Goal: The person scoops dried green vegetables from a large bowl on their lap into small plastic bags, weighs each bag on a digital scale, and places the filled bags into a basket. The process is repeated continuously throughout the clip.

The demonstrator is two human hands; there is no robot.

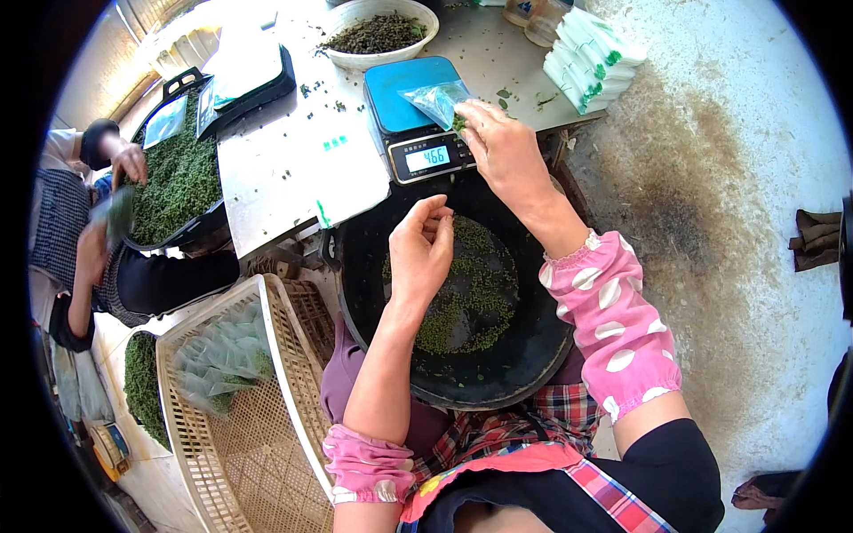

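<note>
My right hand (496,146) is at the front right corner of a blue-topped digital scale (400,113), its fingers at the mouth of a clear plastic bag (433,103) with small green peppercorns by the fingertips. The bag lies partly over the scale's platform; whether the fingers grip it is hard to tell. The scale's display is lit. My left hand (421,246) is raised over a black basin (533,326), its fingers curled together; what they may hold is hidden. Loose green peppercorns (466,286) lie scattered in the basin's bottom, below both hands.
A white bowl (346,63) of dark plant bits and stacked plastic bags (590,63) stand on the metal table (266,193). At lower left is a plastic crate (266,460) with filled bags (223,360). A co-worker's hands (130,160) are beside a tub of green peppercorns (173,193).
</note>
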